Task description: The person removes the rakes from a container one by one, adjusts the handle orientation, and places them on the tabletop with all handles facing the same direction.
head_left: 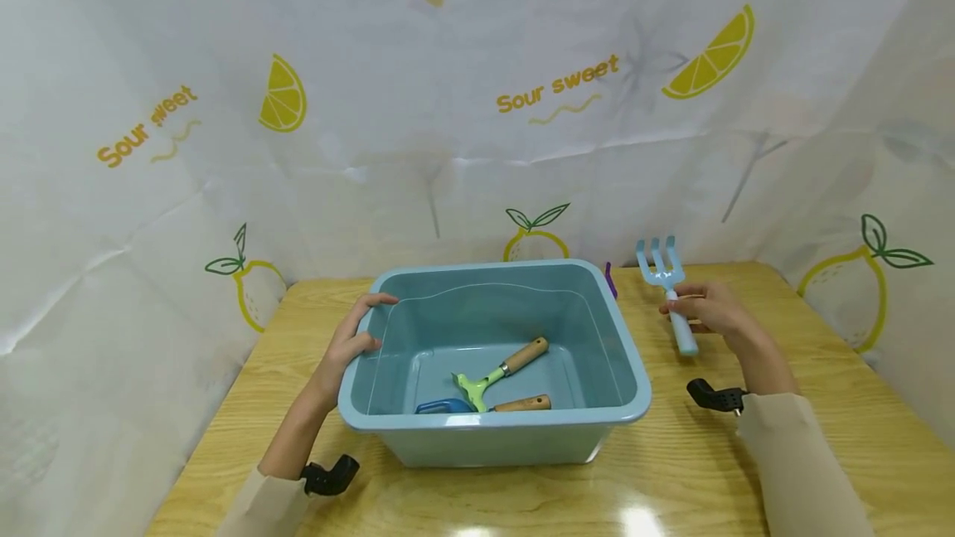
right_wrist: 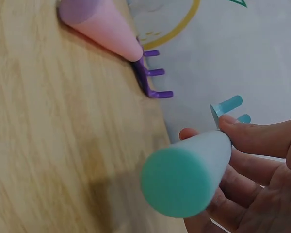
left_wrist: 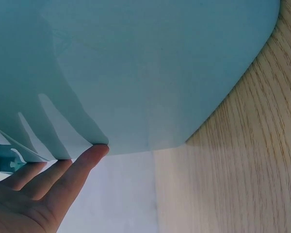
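Observation:
A light blue plastic tub [head_left: 627,371] stands in the middle of a wooden table. Inside it lie a green hand rake [head_left: 498,371] with a wooden handle and a blue trowel [head_left: 485,406] with a wooden handle. My left hand [head_left: 354,338] rests on the tub's left rim, fingers straight along the wall [left_wrist: 82,162]. My right hand [head_left: 709,309] holds a light blue toy garden fork [head_left: 667,292] by its handle [right_wrist: 186,177], lifted to the right of the tub, tines pointing up and away.
A purple toy rake [right_wrist: 153,77] with a pink handle [right_wrist: 99,24] lies on the table [head_left: 821,371] behind the tub's right corner, near the back wall. A lemon-printed cloth [head_left: 477,106] hangs on all sides. Black wrist camera mounts [head_left: 716,396] show near both sleeves.

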Tool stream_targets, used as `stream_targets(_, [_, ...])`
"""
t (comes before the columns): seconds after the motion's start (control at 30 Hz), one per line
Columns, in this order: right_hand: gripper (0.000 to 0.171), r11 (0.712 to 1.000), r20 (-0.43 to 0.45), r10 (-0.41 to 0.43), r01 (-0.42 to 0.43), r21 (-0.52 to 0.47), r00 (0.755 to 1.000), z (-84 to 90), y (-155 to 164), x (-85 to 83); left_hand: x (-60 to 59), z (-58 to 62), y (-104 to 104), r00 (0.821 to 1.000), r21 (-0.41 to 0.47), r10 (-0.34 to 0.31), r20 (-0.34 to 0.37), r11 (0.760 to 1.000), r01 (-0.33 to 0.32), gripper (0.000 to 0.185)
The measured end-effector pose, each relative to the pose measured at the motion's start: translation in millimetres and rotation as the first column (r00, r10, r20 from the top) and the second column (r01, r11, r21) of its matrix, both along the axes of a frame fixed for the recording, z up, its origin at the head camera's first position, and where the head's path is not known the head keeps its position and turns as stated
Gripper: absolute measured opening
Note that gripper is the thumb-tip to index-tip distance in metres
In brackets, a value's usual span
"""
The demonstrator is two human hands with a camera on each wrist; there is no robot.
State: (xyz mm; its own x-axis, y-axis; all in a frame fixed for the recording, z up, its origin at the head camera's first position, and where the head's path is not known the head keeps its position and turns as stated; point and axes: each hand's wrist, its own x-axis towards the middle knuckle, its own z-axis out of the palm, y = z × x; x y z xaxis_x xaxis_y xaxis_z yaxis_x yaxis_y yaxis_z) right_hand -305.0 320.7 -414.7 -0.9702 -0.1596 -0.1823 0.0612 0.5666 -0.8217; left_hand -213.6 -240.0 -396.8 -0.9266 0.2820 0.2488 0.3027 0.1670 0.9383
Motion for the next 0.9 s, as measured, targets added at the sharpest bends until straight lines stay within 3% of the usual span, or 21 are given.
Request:
stream_targets(0.23, [0.070, 0.999, 0.059, -0.009, 0.007, 0.040, 0.998, -9.2, 0, -0.6, 0.0, -0.7, 0, 1.000, 0.002, -0.009, -0.021, 1.000, 0.009, 0.062])
stream_targets(0.9, [0.065, 0.993, 0.073, -0.102, 0.098, 0.058, 0.992, -21.7, -6, -3.8, -0.1, -0.9, 0, 0.999, -0.003, -0.010, -0.031, 1.000, 0.010, 0.062])
